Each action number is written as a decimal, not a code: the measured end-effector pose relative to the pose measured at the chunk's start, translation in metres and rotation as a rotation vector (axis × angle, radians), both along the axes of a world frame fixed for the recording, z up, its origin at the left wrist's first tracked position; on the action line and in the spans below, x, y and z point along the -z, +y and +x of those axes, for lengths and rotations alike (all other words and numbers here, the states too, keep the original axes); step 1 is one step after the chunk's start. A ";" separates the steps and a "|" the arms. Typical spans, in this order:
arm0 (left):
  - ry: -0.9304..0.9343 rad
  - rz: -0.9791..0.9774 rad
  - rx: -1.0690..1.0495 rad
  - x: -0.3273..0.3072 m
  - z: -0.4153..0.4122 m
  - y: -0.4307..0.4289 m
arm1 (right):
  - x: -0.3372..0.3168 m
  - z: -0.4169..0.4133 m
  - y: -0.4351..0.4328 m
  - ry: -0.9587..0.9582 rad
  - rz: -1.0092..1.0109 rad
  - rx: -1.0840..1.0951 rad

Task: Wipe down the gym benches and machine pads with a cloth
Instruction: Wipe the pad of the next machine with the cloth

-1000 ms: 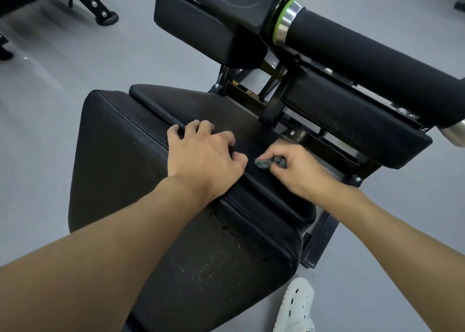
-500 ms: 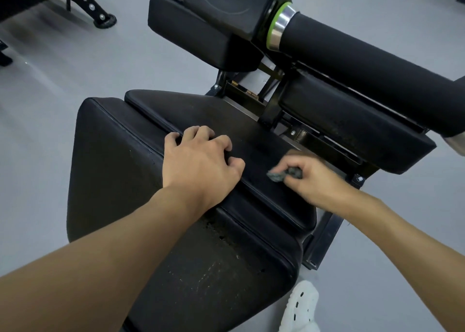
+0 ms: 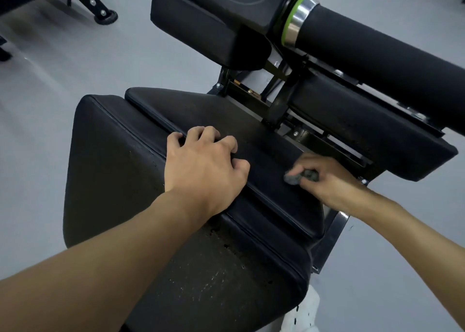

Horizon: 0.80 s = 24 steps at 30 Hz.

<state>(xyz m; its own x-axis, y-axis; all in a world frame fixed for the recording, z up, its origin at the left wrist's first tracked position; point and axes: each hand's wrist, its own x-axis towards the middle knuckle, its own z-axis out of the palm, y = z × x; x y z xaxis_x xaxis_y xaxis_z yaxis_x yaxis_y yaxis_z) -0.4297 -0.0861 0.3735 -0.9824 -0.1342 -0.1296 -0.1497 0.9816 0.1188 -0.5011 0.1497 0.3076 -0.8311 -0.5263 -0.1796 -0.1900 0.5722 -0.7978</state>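
Observation:
A black padded machine seat fills the middle: a big worn front pad (image 3: 110, 160) and a narrower back pad (image 3: 201, 110) behind its seam. My left hand (image 3: 203, 165) rests across that seam, fingers curled over the edge of the back pad. My right hand (image 3: 324, 178) grips a small bunched grey cloth (image 3: 299, 176) and presses it on the right end of the back pad.
A thick black foam roller (image 3: 377, 62) with a green and chrome collar juts out above right. Two more black pads (image 3: 201, 27) (image 3: 364, 125) hang on the frame behind. A white shoe (image 3: 302, 316) shows below. Another machine's foot (image 3: 100, 9) stands on the grey floor at top left.
My right hand has slid the cloth to the right along the back pad. My left hand keeps its place on the seam.

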 end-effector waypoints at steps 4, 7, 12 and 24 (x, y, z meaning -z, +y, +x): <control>-0.004 -0.007 0.005 -0.001 0.000 0.000 | 0.021 -0.038 -0.030 0.055 0.093 0.039; -0.016 -0.007 0.012 -0.002 0.000 0.000 | 0.017 -0.026 -0.008 0.003 0.104 0.031; -0.028 -0.008 0.016 0.000 -0.002 0.000 | 0.023 -0.029 -0.003 0.029 0.100 0.043; -0.041 -0.013 0.028 -0.002 -0.002 0.000 | 0.043 -0.050 -0.012 0.116 0.138 0.130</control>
<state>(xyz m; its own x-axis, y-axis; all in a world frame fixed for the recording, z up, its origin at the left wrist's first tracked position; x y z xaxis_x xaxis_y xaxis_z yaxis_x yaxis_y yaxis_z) -0.4315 -0.0863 0.3754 -0.9798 -0.1083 -0.1680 -0.1264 0.9869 0.1007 -0.5513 0.1374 0.2648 -0.9096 -0.3906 -0.1415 -0.1936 0.7000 -0.6874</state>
